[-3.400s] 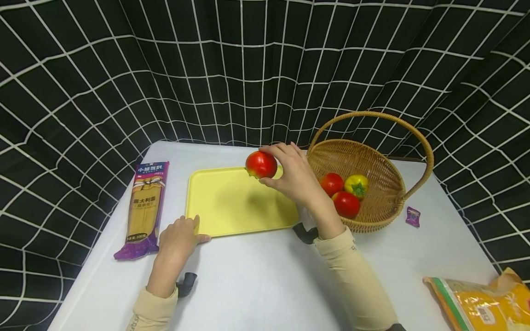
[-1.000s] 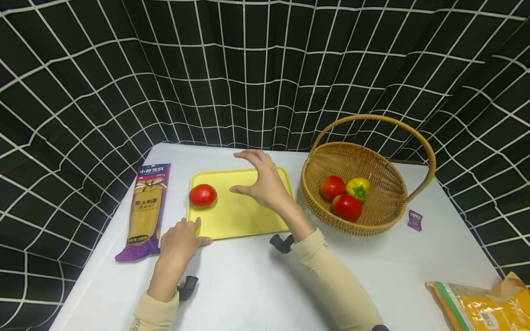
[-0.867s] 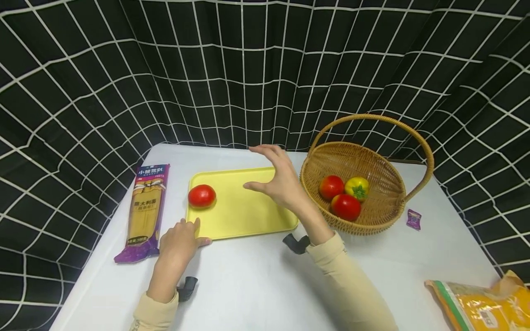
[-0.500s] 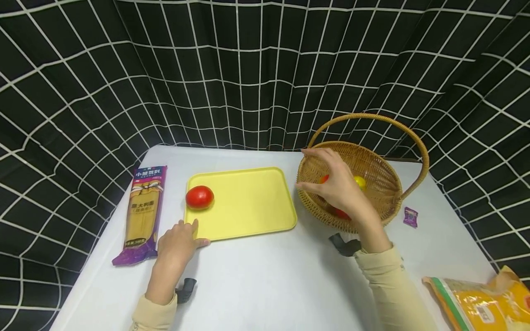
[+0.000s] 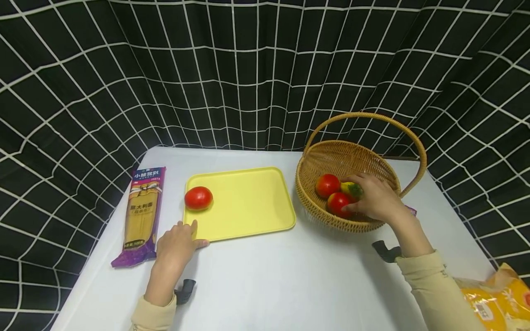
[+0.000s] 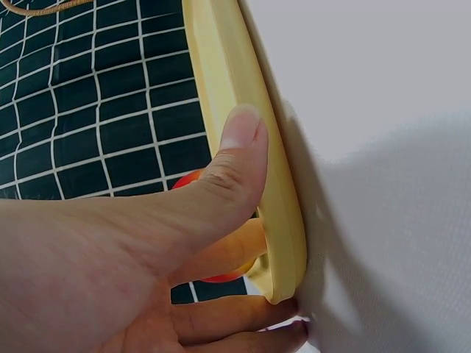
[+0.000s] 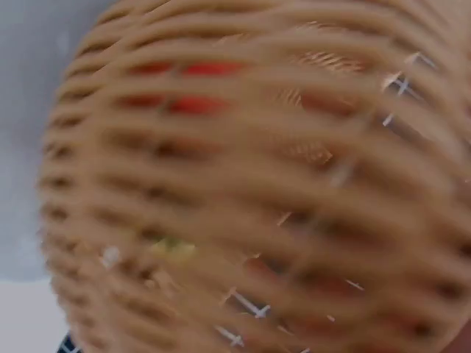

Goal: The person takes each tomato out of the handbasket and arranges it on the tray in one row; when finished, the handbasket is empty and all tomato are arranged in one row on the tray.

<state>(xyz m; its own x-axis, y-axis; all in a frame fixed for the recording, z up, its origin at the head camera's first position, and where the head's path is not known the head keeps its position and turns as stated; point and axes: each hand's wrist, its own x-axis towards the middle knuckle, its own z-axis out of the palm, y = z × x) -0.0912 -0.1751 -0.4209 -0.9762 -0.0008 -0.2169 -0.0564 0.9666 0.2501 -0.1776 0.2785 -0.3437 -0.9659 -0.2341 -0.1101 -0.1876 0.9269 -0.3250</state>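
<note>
Currently: R hand (image 5: 374,198) in brown wicker basket (image 5: 320,214) w/ arched handle

We see the hand's fingers & thumb apart, curved abt. the glossy yellow pepper (image 5: 349,189); whether they grip it we can't tell (R-wrist view's blurred). Two round red fruits (image 5: 327,185) sit beside it. L hand (image 5: 175,243) pinches the near-left corner of a yellow rectangular tray (image 5: 246,202) betw. thumb & index; one oval red fruit (image 5: 198,198) lies at its L end.
</note>
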